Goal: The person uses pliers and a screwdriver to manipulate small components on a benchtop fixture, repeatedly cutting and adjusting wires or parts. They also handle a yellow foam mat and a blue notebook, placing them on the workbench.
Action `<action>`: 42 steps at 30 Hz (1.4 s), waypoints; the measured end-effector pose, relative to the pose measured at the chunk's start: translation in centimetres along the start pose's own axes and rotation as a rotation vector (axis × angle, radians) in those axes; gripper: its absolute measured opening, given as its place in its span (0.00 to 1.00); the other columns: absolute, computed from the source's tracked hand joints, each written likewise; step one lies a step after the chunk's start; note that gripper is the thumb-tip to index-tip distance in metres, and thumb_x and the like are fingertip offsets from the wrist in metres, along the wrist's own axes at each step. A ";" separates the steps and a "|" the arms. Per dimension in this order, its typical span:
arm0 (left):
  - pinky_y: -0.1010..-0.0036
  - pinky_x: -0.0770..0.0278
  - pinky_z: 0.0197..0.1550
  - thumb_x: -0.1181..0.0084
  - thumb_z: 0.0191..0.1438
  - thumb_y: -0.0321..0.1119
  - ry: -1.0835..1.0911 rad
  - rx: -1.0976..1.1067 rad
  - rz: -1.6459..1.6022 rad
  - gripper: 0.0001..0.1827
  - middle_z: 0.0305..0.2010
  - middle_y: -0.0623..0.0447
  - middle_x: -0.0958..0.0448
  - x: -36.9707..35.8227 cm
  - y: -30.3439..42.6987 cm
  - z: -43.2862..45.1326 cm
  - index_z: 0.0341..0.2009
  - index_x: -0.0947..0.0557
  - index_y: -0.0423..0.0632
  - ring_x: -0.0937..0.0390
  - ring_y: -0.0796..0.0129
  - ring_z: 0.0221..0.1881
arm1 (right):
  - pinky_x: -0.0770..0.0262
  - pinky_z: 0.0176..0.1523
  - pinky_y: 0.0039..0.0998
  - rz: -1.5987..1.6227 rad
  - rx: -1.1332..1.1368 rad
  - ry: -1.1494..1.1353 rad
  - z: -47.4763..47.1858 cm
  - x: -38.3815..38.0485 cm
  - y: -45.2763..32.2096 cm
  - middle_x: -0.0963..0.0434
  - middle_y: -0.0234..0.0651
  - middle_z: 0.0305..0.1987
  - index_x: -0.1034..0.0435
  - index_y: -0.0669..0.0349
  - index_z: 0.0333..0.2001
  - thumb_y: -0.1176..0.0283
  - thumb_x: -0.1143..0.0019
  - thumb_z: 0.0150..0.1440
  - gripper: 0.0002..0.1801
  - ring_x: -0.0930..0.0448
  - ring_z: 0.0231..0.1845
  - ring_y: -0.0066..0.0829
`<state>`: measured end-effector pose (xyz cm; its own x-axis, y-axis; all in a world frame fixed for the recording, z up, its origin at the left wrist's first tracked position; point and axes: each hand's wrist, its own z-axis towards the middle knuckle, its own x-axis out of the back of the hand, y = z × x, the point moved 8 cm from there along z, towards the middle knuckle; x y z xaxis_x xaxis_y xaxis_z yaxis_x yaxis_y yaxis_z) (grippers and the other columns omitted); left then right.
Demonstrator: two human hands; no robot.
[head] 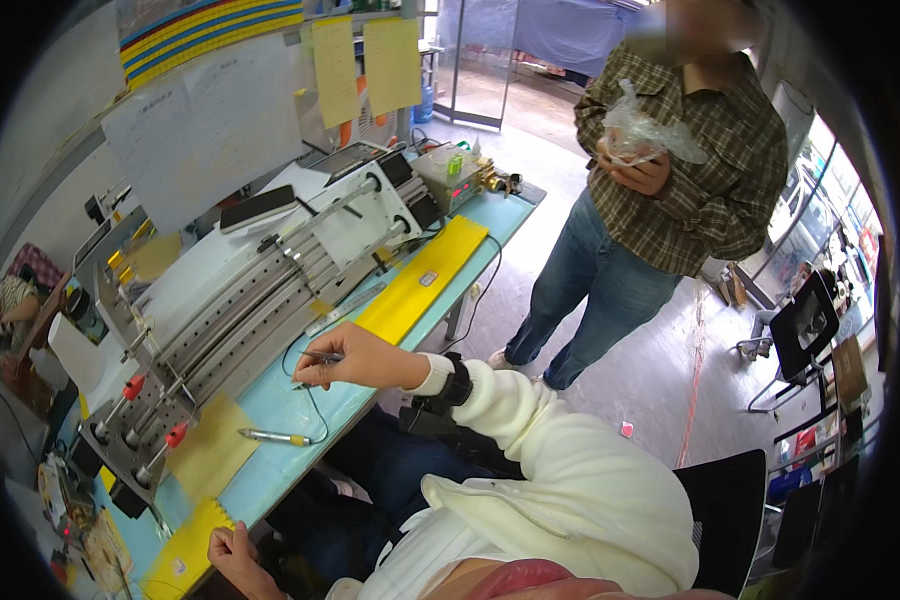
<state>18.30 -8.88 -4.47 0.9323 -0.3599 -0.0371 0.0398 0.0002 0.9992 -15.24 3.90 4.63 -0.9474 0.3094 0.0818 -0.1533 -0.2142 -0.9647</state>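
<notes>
My right hand (337, 358) holds a slim metal tool like tweezers (321, 356) between thumb and fingers, over the light blue bench mat (270, 390). Below it on the mat lies a pen-shaped silver tool (274, 436) with a yellow band and a thin black cable. My left hand (232, 551) rests loosely curled at the bench's front edge, beside a yellow strip (191, 551) with a notched end; whether it holds anything cannot be told. A longer yellow strip (420, 281) with a small label lies beyond my right hand, next to a steel ruler (345, 309).
A long metal rail machine (232, 322) with red-capped rods stands along the bench. Behind it are a dark phone-like device (258, 208) and an electronic box (456, 180). A person (675, 157) holding a clear plastic bag stands beyond the bench; black chairs stand at right.
</notes>
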 end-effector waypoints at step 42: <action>0.80 0.51 0.24 0.41 0.59 0.29 -0.224 -0.147 0.144 0.19 0.18 0.64 0.41 -5.5 4.7 1.0 0.19 0.35 0.47 0.47 0.83 0.21 | 0.27 0.36 0.24 -0.438 0.096 0.007 0.2 -3.9 -1.1 0.18 0.36 0.27 0.21 0.64 0.35 0.71 0.33 0.52 0.09 0.20 0.29 0.23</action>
<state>13.01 -7.85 0.46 0.8303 -0.5431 0.1250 -0.0201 0.1950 0.9806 -11.41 2.78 5.42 -0.7856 0.3962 0.4753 -0.5651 -0.1465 -0.8119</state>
